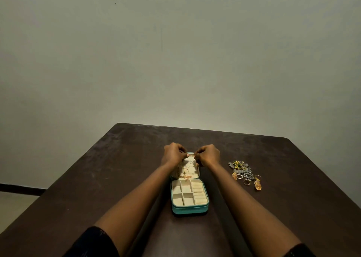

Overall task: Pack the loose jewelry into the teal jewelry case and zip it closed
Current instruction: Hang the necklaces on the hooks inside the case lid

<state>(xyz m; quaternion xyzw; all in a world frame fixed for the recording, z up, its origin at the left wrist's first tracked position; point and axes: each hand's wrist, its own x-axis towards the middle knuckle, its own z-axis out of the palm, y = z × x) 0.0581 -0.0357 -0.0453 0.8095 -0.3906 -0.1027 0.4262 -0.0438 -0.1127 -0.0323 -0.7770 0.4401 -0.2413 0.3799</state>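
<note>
The teal jewelry case point(189, 210) lies open on the table point(97, 178) in front of you. Its base with the cream compartments point(185, 194) is on the near side and its lid point(192, 170) is folded back on the far side. The compartments look empty.

Both of your hands are at the far edge of the lid. Your left hand point(172, 154) and your right hand point(208, 155) are curled, and each one seems to pinch an end of a thin gold chain point(191, 156) that is stretched between them, just above the lid lining. More gold chain hangs down over the lining toward the hinge. The hooks themselves are too small to see.

I judge that you are at the step of fixing a necklace into the lid, so the packing is at an early stage. The pile of loose jewelry point(244, 173), with rings, earrings and darker pieces, waits to the right of the case and well apart from it.

The next move calls for fine fingertip work. Seat the chain on its holder at the far edge of the lid and let the rest fall flat on the lining, so that it does not tangle. Then let go with one hand and reach to the pile on the right of the case. The zip comes last, after the pile is packed.
</note>
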